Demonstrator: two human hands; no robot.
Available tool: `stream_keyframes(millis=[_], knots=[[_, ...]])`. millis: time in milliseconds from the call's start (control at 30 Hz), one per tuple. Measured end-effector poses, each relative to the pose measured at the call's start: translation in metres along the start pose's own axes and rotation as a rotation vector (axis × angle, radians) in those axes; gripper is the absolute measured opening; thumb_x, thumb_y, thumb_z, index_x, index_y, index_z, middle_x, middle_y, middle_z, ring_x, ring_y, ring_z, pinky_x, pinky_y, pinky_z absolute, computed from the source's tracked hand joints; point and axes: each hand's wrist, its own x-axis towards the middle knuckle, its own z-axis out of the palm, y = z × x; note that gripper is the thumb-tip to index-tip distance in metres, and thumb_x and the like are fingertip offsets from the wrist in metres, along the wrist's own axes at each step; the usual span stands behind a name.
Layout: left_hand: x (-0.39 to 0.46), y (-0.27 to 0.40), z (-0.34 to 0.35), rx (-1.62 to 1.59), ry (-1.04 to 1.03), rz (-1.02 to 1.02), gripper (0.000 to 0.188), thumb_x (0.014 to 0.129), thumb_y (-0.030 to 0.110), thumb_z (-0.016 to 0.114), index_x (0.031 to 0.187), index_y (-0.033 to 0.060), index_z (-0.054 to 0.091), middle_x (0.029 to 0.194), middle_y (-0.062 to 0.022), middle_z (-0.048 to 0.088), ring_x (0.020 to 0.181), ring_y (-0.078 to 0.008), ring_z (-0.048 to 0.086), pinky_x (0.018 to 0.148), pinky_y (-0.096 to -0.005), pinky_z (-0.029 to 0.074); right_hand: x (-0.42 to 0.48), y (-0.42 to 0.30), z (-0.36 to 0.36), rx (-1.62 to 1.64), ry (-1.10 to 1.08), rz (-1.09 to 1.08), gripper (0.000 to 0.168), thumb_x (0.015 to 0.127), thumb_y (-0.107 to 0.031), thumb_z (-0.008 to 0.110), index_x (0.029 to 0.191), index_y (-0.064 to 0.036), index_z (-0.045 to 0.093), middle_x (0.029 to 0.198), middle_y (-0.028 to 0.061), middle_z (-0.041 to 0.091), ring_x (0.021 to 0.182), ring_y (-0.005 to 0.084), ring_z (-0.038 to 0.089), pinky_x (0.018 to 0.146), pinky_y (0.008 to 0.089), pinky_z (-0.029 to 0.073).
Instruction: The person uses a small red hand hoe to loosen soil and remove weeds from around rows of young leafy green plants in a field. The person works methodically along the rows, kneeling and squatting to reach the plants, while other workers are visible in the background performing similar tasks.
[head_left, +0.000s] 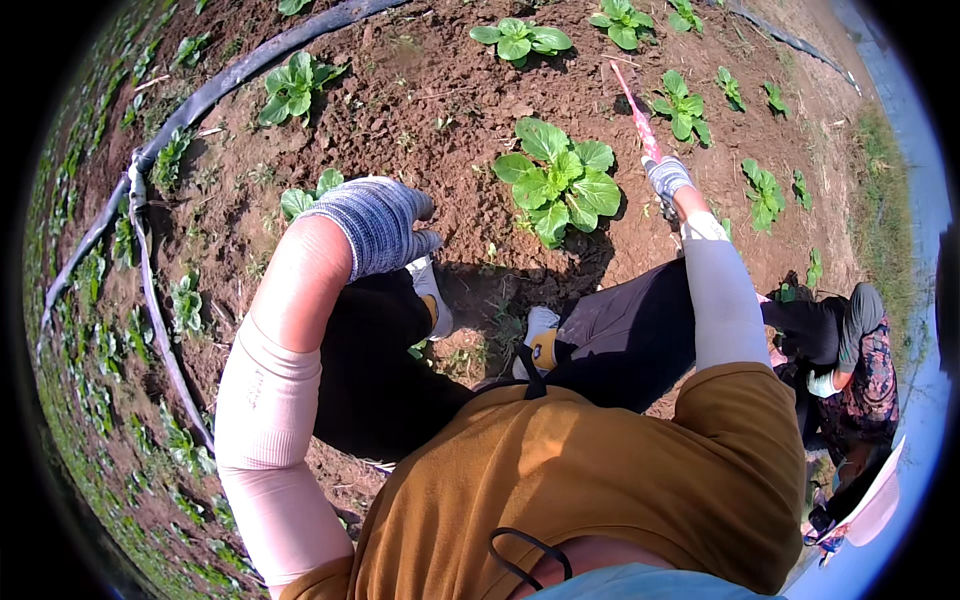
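Observation:
My left hand, in a blue and white knitted glove, hangs above the soil beside a small leafy plant that it partly covers. Its fingers are bent and no object shows in them; the palm is hidden. On the right, my right hand, gloved alike, is closed around the red and white handle of a tool that points away from me. The tool's far end is hard to make out against the soil. Between my hands grows a large leafy green plant, touched by neither.
A grey hose curves across the upper left and joins a thinner branch. More leafy plants stand in the brown soil around me. At the right, another person in patterned clothing crouches close by. My shoes rest near the large plant.

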Motion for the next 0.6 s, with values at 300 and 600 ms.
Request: stream_keyframes(millis=[300,600], knots=[[0.005,-0.020,-0.002,-0.023,0.371,0.035,0.029,0.085,0.026,0.057,0.106,0.0061,0.062,0.090,-0.0156,0.066,0.085,-0.0302,0.063,0.079,-0.0372,0.049,-0.013,0.003,0.016,-0.052,0.203,-0.008,0.053,0.082,-0.048,0.053,0.102,0.001,0.061,0.096,0.0249,0.062,0.093,0.0385,0.059,0.080,0.0443,0.047],[0.017,-0.052,-0.001,-0.558,0.715,-0.112,0.045,0.086,0.042,0.058,0.108,0.0025,0.060,0.087,-0.0089,0.067,0.061,-0.0142,0.057,0.057,-0.0285,0.047,-0.198,-0.084,0.117,0.772,0.219,-0.408,0.035,0.080,-0.035,0.065,0.080,-0.001,0.056,0.062,0.0150,0.057,0.059,0.0296,0.058,0.058,0.0365,0.046]])
